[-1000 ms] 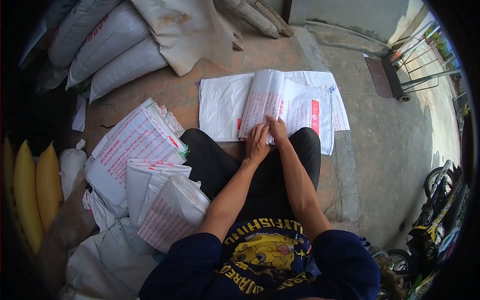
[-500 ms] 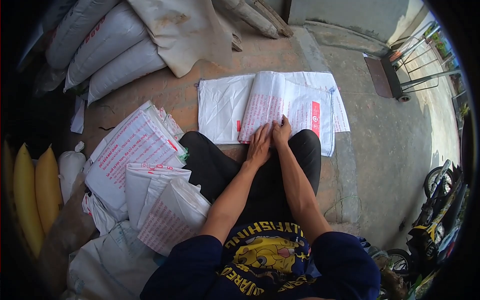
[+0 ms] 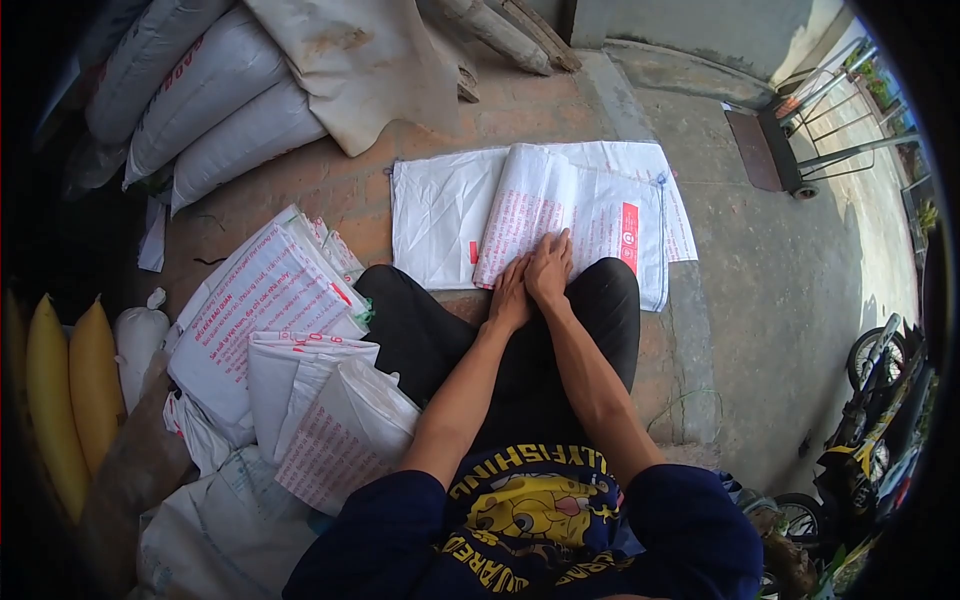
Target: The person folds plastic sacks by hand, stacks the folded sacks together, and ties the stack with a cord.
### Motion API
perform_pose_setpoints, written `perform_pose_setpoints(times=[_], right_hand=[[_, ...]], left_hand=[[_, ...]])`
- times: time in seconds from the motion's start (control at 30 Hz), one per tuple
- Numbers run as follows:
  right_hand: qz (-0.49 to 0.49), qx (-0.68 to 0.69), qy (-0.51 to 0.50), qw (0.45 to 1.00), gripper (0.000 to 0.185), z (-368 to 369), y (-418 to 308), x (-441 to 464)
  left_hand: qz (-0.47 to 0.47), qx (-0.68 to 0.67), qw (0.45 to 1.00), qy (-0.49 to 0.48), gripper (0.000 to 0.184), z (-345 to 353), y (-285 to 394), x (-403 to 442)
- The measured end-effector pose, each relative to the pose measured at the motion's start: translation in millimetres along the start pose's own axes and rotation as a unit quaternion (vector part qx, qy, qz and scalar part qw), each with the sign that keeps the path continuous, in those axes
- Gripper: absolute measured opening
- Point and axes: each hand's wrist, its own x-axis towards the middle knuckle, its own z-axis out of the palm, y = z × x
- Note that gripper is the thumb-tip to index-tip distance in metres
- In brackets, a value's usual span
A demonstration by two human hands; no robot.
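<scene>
Several folded sacks (image 3: 265,300) are piled on the brick floor (image 3: 350,220) beside the left knee. Left hand (image 3: 511,293): laid flat, fingers extended, gripping nothing, on the near edge of the white sack (image 3: 530,205). Right hand (image 3: 548,270): fingers extended, gripping nothing, partly over the left hand, pressing the same edge. The white sack lies flat in layers near the right edge of the brick floor, overlapping the concrete strip (image 3: 690,370). Its left part is plain and wrinkled, with a small red block; a raised fold with rows of red print crosses the middle; the right part carries a red panel with white marks. Filled sacks (image 3: 250,135) are stacked at the floor's far left corner.
</scene>
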Motion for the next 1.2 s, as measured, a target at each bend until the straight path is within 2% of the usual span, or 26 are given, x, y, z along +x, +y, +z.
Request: perform_pose_setpoints(times=[0.03,0.13,0.27,0.33,0.37,0.43,0.47,0.53,0.57,0.6,0.67,0.7,0.83,0.9,0.93,0.97,1.0,1.07,1.1,1.13,1.2], right_hand=[[0.013,0.044,-0.094,0.995,0.061,-0.4,2.1,1.1],[0.027,0.097,-0.13,0.986,0.062,15.1,11.1,1.7],[0.063,0.075,-0.207,0.973,0.067,5.3,7.2,10.5],[0.089,0.059,-0.231,0.967,0.073,6.7,5.7,12.6],[0.089,0.06,-0.231,0.967,0.073,8.9,7.8,14.4],[0.098,0.092,-0.247,0.96,0.076,12.2,13.0,17.6],[0.099,0.091,-0.246,0.96,0.076,12.0,13.3,17.1],[0.097,0.087,-0.251,0.959,0.076,12.0,13.6,15.1],[0.087,0.084,-0.242,0.963,0.079,18.5,17.4,14.0],[0.087,0.085,-0.242,0.963,0.079,17.5,17.4,13.1],[0.07,0.049,-0.246,0.965,0.082,15.6,13.8,11.6],[0.068,0.049,-0.246,0.966,0.082,13.5,11.9,12.3],[0.081,0.076,-0.268,0.957,0.086,6.2,9.4,14.8],[0.085,0.094,-0.272,0.954,0.088,6.3,10.2,17.6],[0.09,0.152,-0.275,0.945,0.088,7.4,10.2,19.3],[0.095,0.21,-0.277,0.933,0.088,8.7,10.0,21.5],[0.094,0.21,-0.277,0.933,0.088,10.0,10.5,23.4],[0.067,0.316,-0.298,0.898,0.089,13.6,14.8,26.6],[0.0,0.297,-0.312,0.902,0.084,27.0,20.7,29.0],[0.0,0.297,-0.313,0.902,0.084,38.3,29.4,27.6],[0.034,0.43,-0.306,0.849,0.082,29.4,25.2,27.5]], left_hand=[[-0.011,-0.015,1.0,-0.005,0.06,2.2,-2.4,-0.6],[-0.006,-0.013,1.0,-0.027,0.064,-5.9,0.9,-0.6],[0.019,0.027,0.998,-0.05,0.065,-11.3,5.2,0.2],[0.021,-0.044,0.998,0.03,0.057,-20.6,15.9,1.8],[0.021,-0.043,0.998,0.03,0.057,-22.2,16.0,2.3],[-0.01,-0.012,0.997,0.076,0.044,-26.3,14.9,5.9],[-0.008,0.007,0.981,0.194,0.038,-29.0,14.0,9.6],[-0.138,0.071,0.936,0.315,0.039,-33.7,13.1,14.4],[-0.184,0.086,0.917,0.343,0.037,-41.1,13.9,14.5],[-0.184,0.087,0.917,0.343,0.037,-29.8,-2.3,12.4],[-0.299,0.038,0.91,0.284,0.037,-20.1,-23.6,10.8],[-0.311,0.027,0.912,0.267,0.04,-18.5,-25.0,11.4],[-0.293,-0.057,0.91,0.287,0.039,-19.5,-14.0,13.0],[-0.242,-0.113,0.908,0.322,0.037,-36.4,-0.9,15.8],[-0.187,-0.112,0.91,0.353,0.031,-44.4,9.6,20.1],[-0.186,-0.112,0.909,0.355,0.031,-48.3,14.8,23.3],[-0.142,-0.094,0.918,0.359,0.031,-52.2,19.7,25.7],[-0.089,-0.084,0.926,0.358,0.031,-64.9,36.0,28.6],[-0.09,-0.084,0.926,0.358,0.031,-69.6,41.9,28.6],[-0.069,-0.075,0.931,0.351,0.031,-74.6,47.5,29.4],[-0.027,-0.074,0.937,0.341,0.034,-77.2,50.3,31.7]])
